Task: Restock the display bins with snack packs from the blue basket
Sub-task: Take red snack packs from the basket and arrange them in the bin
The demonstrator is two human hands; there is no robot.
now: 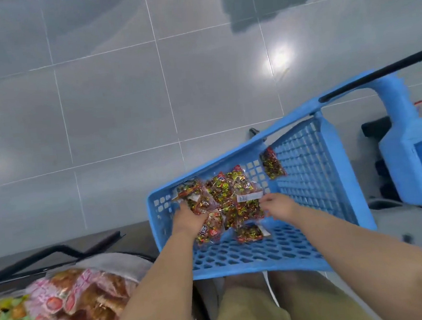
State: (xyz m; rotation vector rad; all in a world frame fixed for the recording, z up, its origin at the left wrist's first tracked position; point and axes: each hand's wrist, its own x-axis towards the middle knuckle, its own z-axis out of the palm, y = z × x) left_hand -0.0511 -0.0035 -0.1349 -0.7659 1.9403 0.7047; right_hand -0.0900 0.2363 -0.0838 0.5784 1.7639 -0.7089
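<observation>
Reaching into the blue basket (303, 178), the left hand (188, 219) curls over snack packs (222, 191) at their 9 o'clock; the right hand (280, 206) pinches a pack (249, 207) at 3 o'clock. Farther, a lone pack (272, 164) leans at 1 o'clock.

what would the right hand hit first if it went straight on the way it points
The labelled pack: the right hand points up-left at it in the basket, fingertips about touching it already, though depth is unclear.
</observation>
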